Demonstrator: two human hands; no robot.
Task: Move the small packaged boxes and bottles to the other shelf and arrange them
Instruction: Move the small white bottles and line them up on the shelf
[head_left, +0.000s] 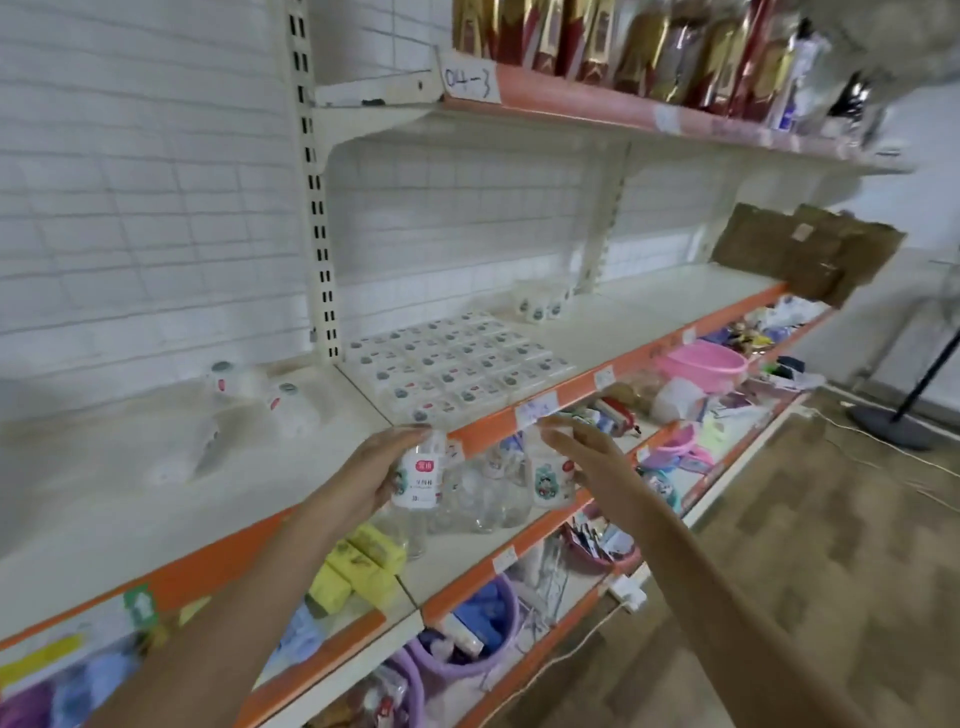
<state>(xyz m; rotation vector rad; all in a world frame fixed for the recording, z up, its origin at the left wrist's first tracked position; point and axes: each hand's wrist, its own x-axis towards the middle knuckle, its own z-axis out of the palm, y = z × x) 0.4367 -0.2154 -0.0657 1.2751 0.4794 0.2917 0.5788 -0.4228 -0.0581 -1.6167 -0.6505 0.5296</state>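
Observation:
My left hand (382, 470) grips a small clear bottle (420, 480) with a white and red label, in front of the orange shelf edge (488, 427). My right hand (587, 460) is open, fingers spread, beside a second small labelled bottle (550, 475) that stands among several clear bottles (483, 499) on the lower shelf. Whether it touches that bottle is unclear. On the middle shelf (623, 322) lie rows of small white packaged boxes (457, 358). Three small white bottles (540, 306) stand behind them. A few white items (249, 384) lie on the left shelf section.
Yellow packs (358, 571) sit on the lower shelf left of the bottles. A pink basin (701, 364), purple tubs (483, 623) and mixed goods fill the lower shelves. A torn cardboard box (805, 249) sits at the middle shelf's right end. Foil packets (623, 47) line the top shelf. A stand base (893, 421) is on the floor.

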